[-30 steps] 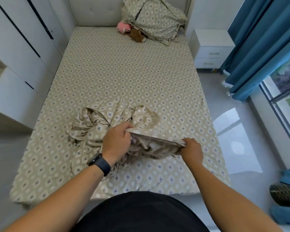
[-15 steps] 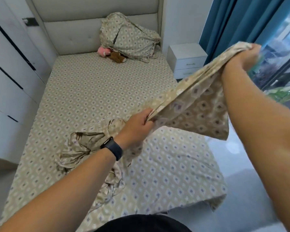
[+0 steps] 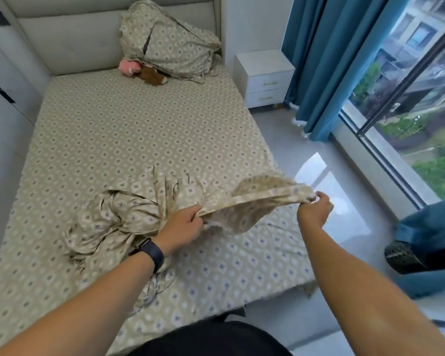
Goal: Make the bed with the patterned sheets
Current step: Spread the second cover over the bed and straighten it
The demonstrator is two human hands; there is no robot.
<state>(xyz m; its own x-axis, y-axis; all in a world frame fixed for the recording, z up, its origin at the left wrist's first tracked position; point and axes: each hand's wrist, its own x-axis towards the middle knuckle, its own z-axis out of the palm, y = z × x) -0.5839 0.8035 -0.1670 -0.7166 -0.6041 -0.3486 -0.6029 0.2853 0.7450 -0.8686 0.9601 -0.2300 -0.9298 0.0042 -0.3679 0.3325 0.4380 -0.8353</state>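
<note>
Loose patterned sheet point(image 3: 129, 214) bunched on the near half of the bed point(image 3: 139, 129), over the fitted sheet of matching diamond print. One edge lifted and stretched between both hands: left hand point(image 3: 183, 228) pinching the hem, dark band on the wrist point(image 3: 152, 253); right hand point(image 3: 315, 210) curled round the corner out past the mattress side, above the floor. Patterned pillow point(image 3: 170, 44) propped at the headboard point(image 3: 75, 44), pink toy point(image 3: 129, 67) and brown toy point(image 3: 152, 75) just beside it. No readable writing or labels anywhere.
</note>
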